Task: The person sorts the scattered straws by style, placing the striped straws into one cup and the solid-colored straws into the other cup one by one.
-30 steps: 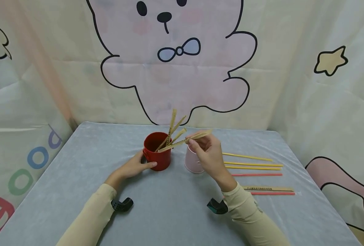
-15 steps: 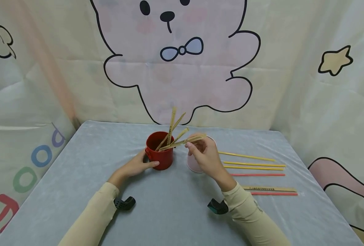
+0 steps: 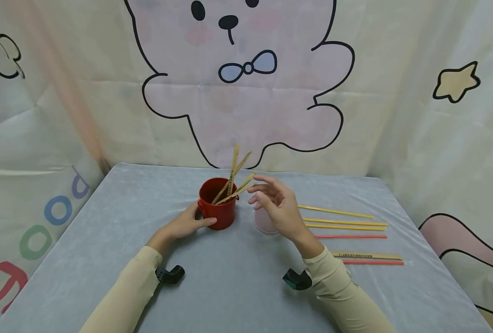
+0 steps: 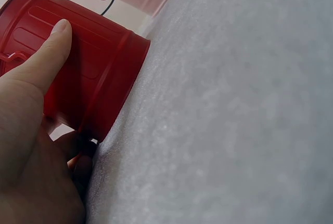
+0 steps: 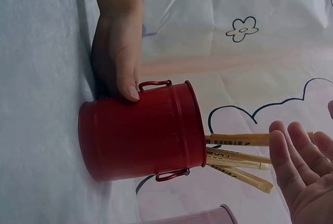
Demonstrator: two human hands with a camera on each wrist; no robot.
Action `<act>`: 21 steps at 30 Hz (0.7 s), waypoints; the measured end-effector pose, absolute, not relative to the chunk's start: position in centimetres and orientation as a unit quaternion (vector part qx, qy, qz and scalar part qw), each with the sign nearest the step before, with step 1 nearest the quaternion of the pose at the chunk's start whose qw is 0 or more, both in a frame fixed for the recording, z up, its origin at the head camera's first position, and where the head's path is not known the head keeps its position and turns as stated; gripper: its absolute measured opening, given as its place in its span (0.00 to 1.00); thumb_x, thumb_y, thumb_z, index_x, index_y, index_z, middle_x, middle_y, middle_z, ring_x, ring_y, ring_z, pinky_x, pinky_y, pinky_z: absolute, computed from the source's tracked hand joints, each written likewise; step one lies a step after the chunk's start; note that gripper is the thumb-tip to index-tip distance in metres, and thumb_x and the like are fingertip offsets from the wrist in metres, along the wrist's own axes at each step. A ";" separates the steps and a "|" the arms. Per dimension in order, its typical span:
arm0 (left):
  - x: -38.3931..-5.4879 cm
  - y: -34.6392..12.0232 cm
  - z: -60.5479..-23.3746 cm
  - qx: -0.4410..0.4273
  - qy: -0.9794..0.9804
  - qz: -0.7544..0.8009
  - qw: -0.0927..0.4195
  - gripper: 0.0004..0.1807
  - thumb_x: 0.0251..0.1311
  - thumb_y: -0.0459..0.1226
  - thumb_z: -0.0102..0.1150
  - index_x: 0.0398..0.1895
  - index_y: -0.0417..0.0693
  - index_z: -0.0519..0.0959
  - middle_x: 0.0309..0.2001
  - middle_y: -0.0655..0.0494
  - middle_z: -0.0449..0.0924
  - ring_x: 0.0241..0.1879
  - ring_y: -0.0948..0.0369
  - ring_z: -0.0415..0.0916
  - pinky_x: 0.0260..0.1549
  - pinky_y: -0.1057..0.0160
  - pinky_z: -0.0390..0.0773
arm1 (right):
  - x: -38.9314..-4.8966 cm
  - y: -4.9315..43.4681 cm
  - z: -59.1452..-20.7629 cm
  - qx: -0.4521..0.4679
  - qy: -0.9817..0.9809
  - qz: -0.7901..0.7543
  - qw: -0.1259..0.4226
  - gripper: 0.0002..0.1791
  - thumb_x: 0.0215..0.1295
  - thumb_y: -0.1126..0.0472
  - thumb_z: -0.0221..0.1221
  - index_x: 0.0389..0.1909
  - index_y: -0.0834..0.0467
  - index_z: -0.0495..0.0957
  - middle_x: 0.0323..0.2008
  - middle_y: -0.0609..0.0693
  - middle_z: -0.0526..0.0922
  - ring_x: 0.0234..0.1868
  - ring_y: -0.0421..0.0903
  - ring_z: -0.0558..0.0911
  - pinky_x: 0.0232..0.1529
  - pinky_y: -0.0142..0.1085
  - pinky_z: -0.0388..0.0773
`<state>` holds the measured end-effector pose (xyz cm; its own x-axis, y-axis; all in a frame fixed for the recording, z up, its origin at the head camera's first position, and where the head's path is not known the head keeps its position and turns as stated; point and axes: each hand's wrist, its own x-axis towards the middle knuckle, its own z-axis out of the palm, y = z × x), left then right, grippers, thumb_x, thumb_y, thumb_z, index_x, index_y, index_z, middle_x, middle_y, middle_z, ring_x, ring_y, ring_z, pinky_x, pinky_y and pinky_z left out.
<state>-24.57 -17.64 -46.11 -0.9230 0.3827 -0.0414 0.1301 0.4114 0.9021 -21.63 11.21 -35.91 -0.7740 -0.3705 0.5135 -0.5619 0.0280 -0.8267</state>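
Note:
A red metal bucket (image 3: 218, 216) with small side handles stands upright on the table. My left hand (image 3: 181, 225) holds its lower left side, thumb on the front wall and the other fingers behind, partly hidden. Several paper-wrapped straws (image 3: 233, 167) lean in the bucket, their printed ends sticking out above the rim. Just right of these ends is my right hand (image 3: 279, 208), fingers loosely spread and holding nothing. In the right wrist view the fingertips are close to the wrapped straws (image 5: 239, 139); whether they touch cannot be told. A pink bucket (image 3: 263, 223) stands behind the right hand, mostly hidden.
To the right lie several yellow straws (image 3: 346, 222), a red straw (image 3: 352, 237), a paper-wrapped straw (image 3: 369, 255) and another red straw (image 3: 375, 262). A grey-blue cloth (image 3: 230, 286) covers the table. A printed curtain (image 3: 84, 115) hangs behind and at both sides.
My right hand has lowered a paper-wrapped straw further into the red bucket and let go of it, its fingers now spread. The left hand keeps its hold on the bucket.

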 end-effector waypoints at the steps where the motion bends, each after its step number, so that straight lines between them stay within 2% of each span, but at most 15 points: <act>1: -24.6 -17.6 -46.1 0.156 0.830 0.521 0.122 0.46 0.66 0.49 0.65 0.80 0.50 0.51 0.79 0.48 0.55 0.80 0.47 0.47 0.77 0.36 0.47 | -21.7 11.2 -35.9 0.324 -0.714 0.615 0.080 0.21 0.74 0.68 0.53 0.66 0.68 0.70 0.48 0.70 0.83 0.38 0.37 0.87 0.38 0.34 0.87; 6: -24.6 -17.7 -46.2 0.153 0.832 0.520 0.122 0.47 0.65 0.50 0.65 0.80 0.49 0.51 0.79 0.47 0.56 0.80 0.47 0.48 0.77 0.37 0.47 | -21.7 11.5 -35.4 0.315 -0.712 0.620 0.095 0.21 0.74 0.69 0.53 0.65 0.67 0.71 0.45 0.65 0.84 0.37 0.37 0.86 0.37 0.33 0.86; 13: -24.6 -17.4 -46.1 0.147 0.839 0.509 0.125 0.48 0.65 0.51 0.65 0.81 0.49 0.50 0.79 0.47 0.54 0.80 0.47 0.47 0.77 0.37 0.48 | -21.8 12.8 -34.4 0.318 -0.683 0.644 0.135 0.19 0.73 0.71 0.53 0.63 0.70 0.72 0.35 0.42 0.87 0.35 0.39 0.88 0.37 0.31 0.86; 17: -24.5 -17.4 -46.1 0.145 0.838 0.511 0.124 0.48 0.65 0.51 0.65 0.81 0.48 0.50 0.79 0.46 0.54 0.80 0.46 0.46 0.77 0.36 0.47 | -22.1 13.8 -34.1 0.330 -0.666 0.652 0.149 0.17 0.72 0.74 0.51 0.60 0.72 0.74 0.35 0.41 0.87 0.36 0.39 0.87 0.39 0.30 0.85; 21: -24.5 -17.5 -46.1 0.146 0.837 0.513 0.123 0.48 0.65 0.50 0.65 0.80 0.49 0.50 0.79 0.47 0.55 0.80 0.47 0.47 0.77 0.36 0.47 | -22.3 15.0 -33.9 0.335 -0.667 0.650 0.143 0.17 0.72 0.74 0.51 0.55 0.59 0.80 0.35 0.42 0.86 0.36 0.38 0.86 0.40 0.29 0.84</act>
